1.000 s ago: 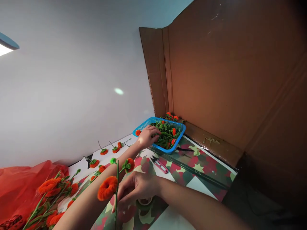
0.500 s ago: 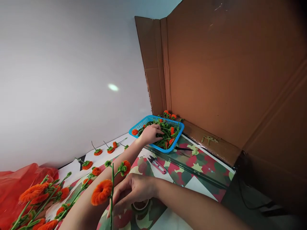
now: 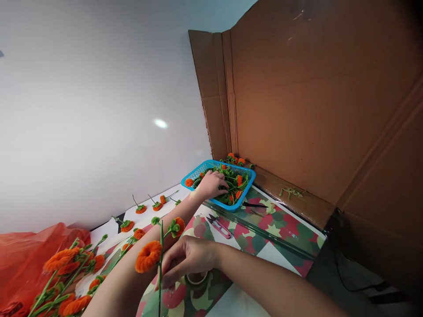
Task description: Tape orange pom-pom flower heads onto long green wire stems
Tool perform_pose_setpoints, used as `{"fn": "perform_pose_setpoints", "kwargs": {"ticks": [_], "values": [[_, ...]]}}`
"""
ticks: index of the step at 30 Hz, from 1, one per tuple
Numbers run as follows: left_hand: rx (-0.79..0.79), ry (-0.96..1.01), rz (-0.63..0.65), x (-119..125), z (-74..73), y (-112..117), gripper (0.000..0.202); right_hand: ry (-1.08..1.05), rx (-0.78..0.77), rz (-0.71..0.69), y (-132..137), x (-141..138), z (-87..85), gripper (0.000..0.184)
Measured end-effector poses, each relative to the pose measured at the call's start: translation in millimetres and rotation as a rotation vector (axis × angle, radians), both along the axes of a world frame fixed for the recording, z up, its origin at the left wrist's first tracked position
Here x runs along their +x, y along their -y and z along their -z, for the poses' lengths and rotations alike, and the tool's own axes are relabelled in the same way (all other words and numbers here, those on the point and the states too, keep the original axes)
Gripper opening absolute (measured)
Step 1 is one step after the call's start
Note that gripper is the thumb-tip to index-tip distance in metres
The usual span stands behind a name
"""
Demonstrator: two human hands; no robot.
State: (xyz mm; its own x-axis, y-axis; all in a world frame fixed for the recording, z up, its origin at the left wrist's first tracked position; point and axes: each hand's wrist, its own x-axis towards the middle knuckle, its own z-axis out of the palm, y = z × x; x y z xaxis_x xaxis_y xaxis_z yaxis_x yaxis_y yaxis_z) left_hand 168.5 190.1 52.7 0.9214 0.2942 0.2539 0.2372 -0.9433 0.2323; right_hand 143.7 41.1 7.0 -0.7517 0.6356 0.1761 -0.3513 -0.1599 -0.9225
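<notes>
My left hand (image 3: pixel 210 185) reaches into a blue plastic basket (image 3: pixel 248 179) at the far side of the table, its fingers curled down among green stems and small orange flowers (image 3: pixel 237 182); what they grip is hidden. Near me, my right hand (image 3: pixel 187 259) pinches an upright green stem (image 3: pixel 161 264) that carries a big orange pompom flower (image 3: pixel 148 256) and a smaller orange bud (image 3: pixel 176 226). A roll of tape (image 3: pixel 197 278) lies on the table just under this hand.
Pink-handled snips (image 3: pixel 220 226) lie between my hands on the patterned table cover (image 3: pixel 274 229). A heap of finished orange flowers (image 3: pixel 66 268) and a red plastic bag (image 3: pixel 23 255) fill the left. Single small flowers (image 3: pixel 141 208) line the white wall. Cardboard panels (image 3: pixel 313 97) close the back and right.
My left hand stays in the basket, fingers shifting among the stems. The right hand and its stem hold about the same place; the view wobbled slightly.
</notes>
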Motion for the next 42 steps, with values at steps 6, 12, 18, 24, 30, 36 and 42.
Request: {"fn": "perform_pose_setpoints", "kwargs": {"ticks": [6,12,18,24,30,36,42], "values": [[-0.233,0.115,-0.065,-4.1,-2.1,-0.6,0.012,0.009,-0.011,0.002,0.9,0.3,-4.7,0.031],[-0.55,0.317,-0.157,-11.9,-15.6,-0.9,0.018,0.047,-0.008,0.031,3.0,2.4,-11.3,0.032],[-0.778,0.594,-0.296,-59.3,-30.6,19.9,0.021,-0.026,-0.004,0.043,3.4,0.8,-7.6,0.028],[-1.037,1.111,-0.675,-152.4,-4.2,107.5,0.023,0.013,-0.008,0.168,5.9,2.4,-9.3,0.026],[-1.093,1.296,-0.991,-186.9,34.7,211.6,0.028,0.089,-0.057,0.382,6.5,-5.3,-2.9,0.024],[-1.162,1.377,-1.026,-181.1,48.7,233.5,0.031,0.213,-0.047,0.415,15.2,-15.3,-10.2,0.028],[-1.18,1.456,-1.038,-168.9,49.3,230.9,0.033,0.265,0.0,0.426,16.8,-16.4,-13.5,0.031]]}}
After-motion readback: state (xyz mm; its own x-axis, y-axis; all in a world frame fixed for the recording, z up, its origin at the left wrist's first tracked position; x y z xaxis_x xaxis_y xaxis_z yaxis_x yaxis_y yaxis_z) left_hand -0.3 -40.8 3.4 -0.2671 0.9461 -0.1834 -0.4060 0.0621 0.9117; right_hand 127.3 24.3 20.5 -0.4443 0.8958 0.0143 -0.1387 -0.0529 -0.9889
